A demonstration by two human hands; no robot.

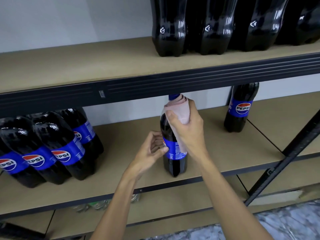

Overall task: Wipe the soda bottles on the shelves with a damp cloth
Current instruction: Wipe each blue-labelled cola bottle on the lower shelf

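A dark Pepsi bottle with a blue label and blue cap stands upright near the front of the middle shelf. My right hand grips a pale pink cloth and presses it round the bottle's neck and shoulder, just under the cap. My left hand sits at the bottle's left side with its fingers curled at the label. A cluster of several Pepsi bottles stands at the shelf's left, and a single bottle stands further back on the right.
The upper shelf carries several large dark bottles at the right; its black front rail hangs just above the held bottle's cap. A black diagonal brace crosses the right side. A lower shelf and patterned floor lie below.
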